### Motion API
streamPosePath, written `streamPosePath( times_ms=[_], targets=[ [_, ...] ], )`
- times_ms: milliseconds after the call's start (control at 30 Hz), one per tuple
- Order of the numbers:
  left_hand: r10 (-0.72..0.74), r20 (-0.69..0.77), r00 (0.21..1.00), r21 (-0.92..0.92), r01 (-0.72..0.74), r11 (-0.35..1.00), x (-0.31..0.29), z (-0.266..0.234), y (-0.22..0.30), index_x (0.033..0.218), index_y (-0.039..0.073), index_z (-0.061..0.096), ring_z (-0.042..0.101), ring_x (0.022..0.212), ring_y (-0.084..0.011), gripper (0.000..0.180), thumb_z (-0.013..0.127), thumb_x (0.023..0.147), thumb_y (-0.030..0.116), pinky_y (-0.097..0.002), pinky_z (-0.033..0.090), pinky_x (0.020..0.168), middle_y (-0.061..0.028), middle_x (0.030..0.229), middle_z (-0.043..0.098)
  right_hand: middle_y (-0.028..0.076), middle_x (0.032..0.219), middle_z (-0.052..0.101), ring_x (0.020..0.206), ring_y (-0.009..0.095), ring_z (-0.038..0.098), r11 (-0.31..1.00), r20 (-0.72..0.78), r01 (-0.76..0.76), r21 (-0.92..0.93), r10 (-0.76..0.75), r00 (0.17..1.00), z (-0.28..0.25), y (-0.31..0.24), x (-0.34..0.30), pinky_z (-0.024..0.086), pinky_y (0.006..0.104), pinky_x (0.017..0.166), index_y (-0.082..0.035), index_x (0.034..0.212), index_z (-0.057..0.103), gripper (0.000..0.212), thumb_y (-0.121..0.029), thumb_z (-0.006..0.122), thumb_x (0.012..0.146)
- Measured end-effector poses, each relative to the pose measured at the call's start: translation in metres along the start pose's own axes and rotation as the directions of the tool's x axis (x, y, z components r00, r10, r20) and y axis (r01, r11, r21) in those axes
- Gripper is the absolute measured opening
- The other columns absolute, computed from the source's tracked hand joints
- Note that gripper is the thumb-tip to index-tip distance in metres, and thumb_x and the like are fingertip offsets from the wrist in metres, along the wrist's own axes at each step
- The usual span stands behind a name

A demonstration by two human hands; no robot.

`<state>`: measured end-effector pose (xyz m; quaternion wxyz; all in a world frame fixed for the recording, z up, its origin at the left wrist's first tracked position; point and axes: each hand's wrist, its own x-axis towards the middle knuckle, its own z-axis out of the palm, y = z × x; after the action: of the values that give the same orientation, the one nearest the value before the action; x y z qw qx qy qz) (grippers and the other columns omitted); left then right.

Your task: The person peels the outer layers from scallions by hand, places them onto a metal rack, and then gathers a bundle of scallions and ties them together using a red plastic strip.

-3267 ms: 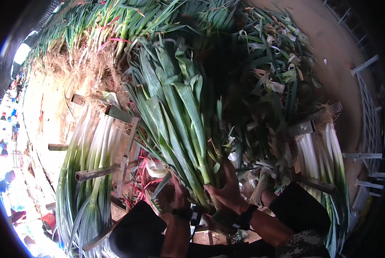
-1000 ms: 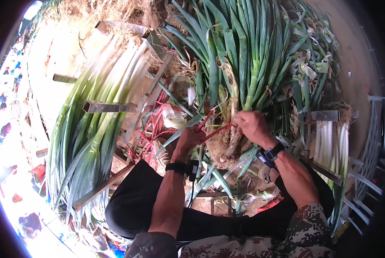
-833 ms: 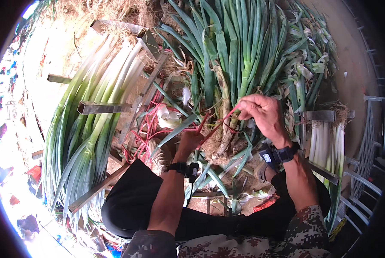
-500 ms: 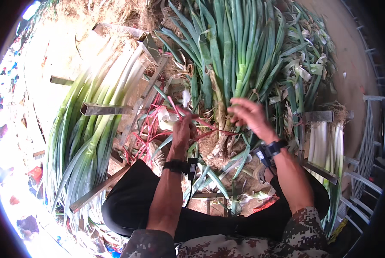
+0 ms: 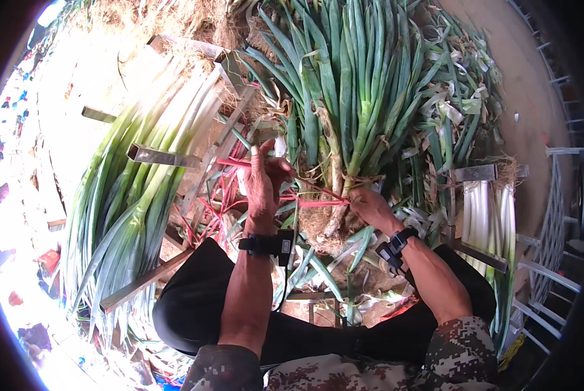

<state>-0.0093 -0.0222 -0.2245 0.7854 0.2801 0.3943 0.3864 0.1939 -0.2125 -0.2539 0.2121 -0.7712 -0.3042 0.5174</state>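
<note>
A large bunch of green onions [image 5: 363, 85] lies before me, its leaves pointing away and its rooty ends [image 5: 318, 225] toward me. A red plastic strip [image 5: 321, 203] stretches across the near end of the bunch between my hands. My left hand [image 5: 262, 189] is left of the roots, thumb raised and fingers curled, with the strip running through it. At the right side of the stems, the fingertips of my right hand [image 5: 373, 210] pinch the strip. Whether the strip passes right round beneath the stems is hidden.
More green onions [image 5: 129, 208] lie across a metal rack [image 5: 164, 156] on the left. Another bundle, with white stems [image 5: 481, 208], rests in a metal frame [image 5: 478, 173] at right. Loose red strips [image 5: 217, 212] lie left of centre. Trimmed leaves [image 5: 458, 111] are heaped at the far right.
My right hand has come down from above the stems to their near right side and now pinches the strip. My left hand has risen slightly and turned, with its thumb up.
</note>
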Motion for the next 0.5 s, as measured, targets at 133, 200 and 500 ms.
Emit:
streamPosePath(
  times_ms=[133,200,500],
  targets=[
    [0.059,0.022,0.998,0.311,-0.063,0.948,-0.005,0.008,-0.006,0.130,-0.001,0.049,0.068,0.089,-0.0223,0.064,0.051,0.099,0.054,-0.0346,0.058,0.074,-0.0147,0.094,0.069,0.004,0.066,0.063,0.060,0.012,0.058,0.997,-0.069,0.073,-0.038,-0.076,0.995,-0.023,-0.023,-0.029,0.046,0.0311,0.058,-0.007,0.104,0.071,0.023,-0.017,0.065,0.084],
    [0.024,0.024,0.999,0.310,-0.030,0.950,-0.006,0.005,-0.012,0.129,-0.001,0.050,0.066,0.098,-0.0240,0.064,0.052,0.098,0.054,-0.0360,0.058,0.074,-0.0162,0.101,0.069,0.000,0.064,0.061,0.055,0.009,0.053,0.971,-0.049,0.211,-0.108,-0.217,0.975,-0.047,-0.038,-0.041,0.044,0.0277,0.054,-0.005,0.112,0.070,0.030,-0.013,0.062,0.084],
    [0.030,0.339,0.940,0.551,-0.224,0.804,-0.057,0.034,-0.084,0.118,0.004,0.065,0.059,0.088,-0.0158,0.032,0.070,0.087,0.009,-0.0304,0.050,0.081,-0.0073,0.108,0.063,-0.009,0.060,0.045,0.054,0.000,0.041,0.889,-0.048,0.299,0.346,-0.301,0.952,-0.077,-0.096,-0.104,0.035,0.0190,0.050,-0.001,0.127,0.062,0.039,-0.002,0.054,0.089]
  ],
)
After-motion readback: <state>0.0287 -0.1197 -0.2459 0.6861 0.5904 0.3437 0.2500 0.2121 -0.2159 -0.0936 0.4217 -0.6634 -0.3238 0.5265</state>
